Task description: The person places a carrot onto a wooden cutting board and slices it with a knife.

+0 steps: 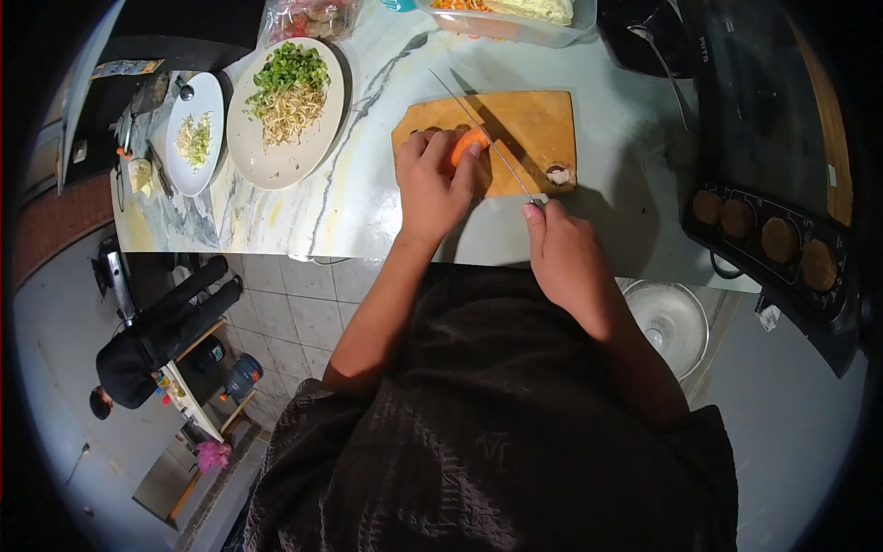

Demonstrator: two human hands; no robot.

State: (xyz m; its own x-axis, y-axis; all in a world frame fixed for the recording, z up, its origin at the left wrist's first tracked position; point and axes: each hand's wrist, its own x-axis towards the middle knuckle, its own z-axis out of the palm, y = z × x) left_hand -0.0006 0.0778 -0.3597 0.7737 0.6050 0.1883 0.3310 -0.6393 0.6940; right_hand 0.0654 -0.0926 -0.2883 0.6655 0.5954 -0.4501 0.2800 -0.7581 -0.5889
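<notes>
On the wooden cutting board (pixel 533 115), my left hand (pixel 436 189) holds down an orange carrot (pixel 466 147), its fingers bent over the carrot's left part. My right hand (pixel 572 262) is closed round the handle of a long knife (pixel 509 166). The thin blade slants up and to the left, beside the carrot's right end; whether it touches the carrot is hard to tell. A small pale piece (pixel 558 175) lies at the board's lower right corner.
An oval plate (pixel 253 166) of greens and sprouts and a narrower white plate (pixel 191 101) stand left. A plastic container (pixel 515 30) is at the back. A spoon (pixel 658 55) and a black appliance (pixel 782 184) are right. Another person (pixel 133 368) is at the far left.
</notes>
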